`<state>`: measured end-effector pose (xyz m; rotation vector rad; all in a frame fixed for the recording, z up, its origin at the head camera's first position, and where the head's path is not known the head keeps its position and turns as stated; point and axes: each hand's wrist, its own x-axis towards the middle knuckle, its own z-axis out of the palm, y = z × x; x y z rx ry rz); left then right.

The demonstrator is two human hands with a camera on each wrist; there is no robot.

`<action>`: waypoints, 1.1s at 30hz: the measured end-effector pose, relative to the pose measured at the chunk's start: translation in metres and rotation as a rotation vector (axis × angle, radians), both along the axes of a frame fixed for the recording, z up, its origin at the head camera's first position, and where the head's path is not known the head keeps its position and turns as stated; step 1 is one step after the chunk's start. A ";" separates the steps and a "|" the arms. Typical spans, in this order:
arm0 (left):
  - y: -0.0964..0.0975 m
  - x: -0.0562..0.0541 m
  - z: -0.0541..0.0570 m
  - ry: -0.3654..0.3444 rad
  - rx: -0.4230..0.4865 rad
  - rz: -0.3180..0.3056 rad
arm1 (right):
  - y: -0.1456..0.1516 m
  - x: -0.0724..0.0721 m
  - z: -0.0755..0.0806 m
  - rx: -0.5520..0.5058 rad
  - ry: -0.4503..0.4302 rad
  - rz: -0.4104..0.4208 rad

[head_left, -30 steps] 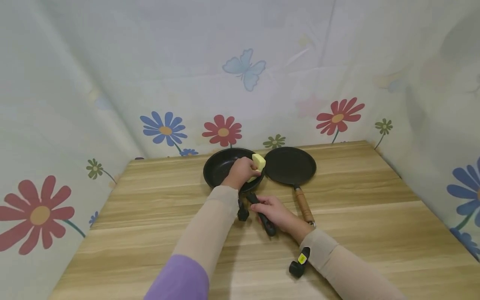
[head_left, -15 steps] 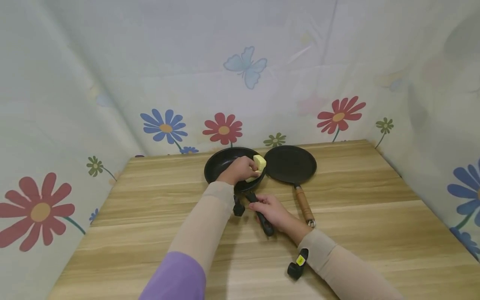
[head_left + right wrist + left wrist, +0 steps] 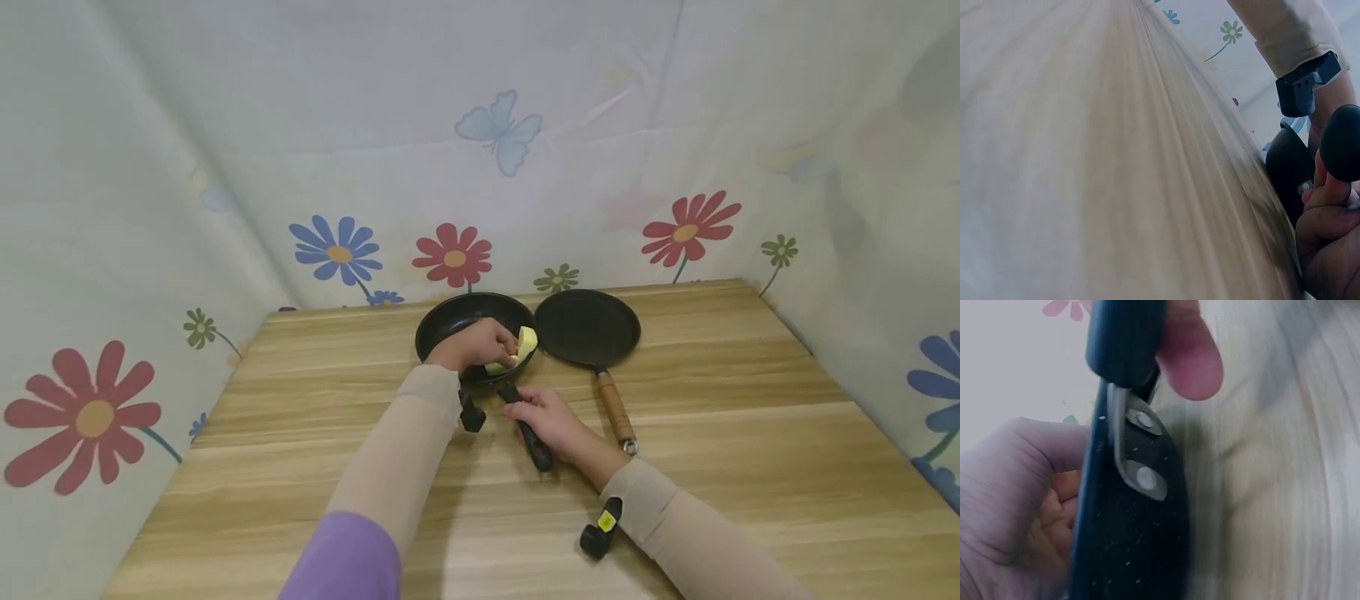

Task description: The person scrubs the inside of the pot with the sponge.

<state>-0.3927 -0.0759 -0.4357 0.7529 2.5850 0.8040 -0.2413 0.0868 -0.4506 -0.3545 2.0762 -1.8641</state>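
Observation:
My left hand (image 3: 477, 343) reaches into a black frying pan (image 3: 441, 317) and pinches a pale yellow sponge (image 3: 528, 340) near its right-hand wall. From the left wrist view the sponge is hidden behind the wall; thumb and palm show past the pan's rim, beside the riveted handle bracket (image 3: 1145, 478). My right hand (image 3: 553, 421) grips the pan's black handle (image 3: 536, 448), which points toward me. In the right wrist view its curled fingers (image 3: 1329, 219) wrap that handle, whose rounded end (image 3: 1342, 142) faces the camera.
A flat black griddle pan (image 3: 588, 327) lies just right of the frying pan, its wooden handle (image 3: 615, 408) running close past my right hand. Both pans are near the back edge of the wooden table (image 3: 337, 375), before a flowered curtain (image 3: 375, 167).
My left hand and the sponge have shifted down along the right side of the pan toward its near rim. The right hand keeps its grip on the handle.

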 end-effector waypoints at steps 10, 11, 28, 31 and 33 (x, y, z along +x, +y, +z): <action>-0.006 0.009 0.012 -0.048 -0.082 -0.072 | 0.002 -0.010 -0.028 0.026 0.039 -0.037; -0.007 0.010 0.012 -0.045 -0.091 -0.072 | 0.001 -0.009 -0.028 0.023 0.040 -0.044; -0.037 0.019 0.021 -0.078 -0.170 -0.096 | -0.004 0.010 0.005 0.006 0.038 -0.070; -0.041 0.018 0.023 -0.075 -0.179 -0.095 | -0.005 0.014 0.011 0.002 0.043 -0.079; -0.043 0.018 0.025 -0.075 -0.189 -0.092 | -0.005 0.014 0.013 0.003 0.044 -0.085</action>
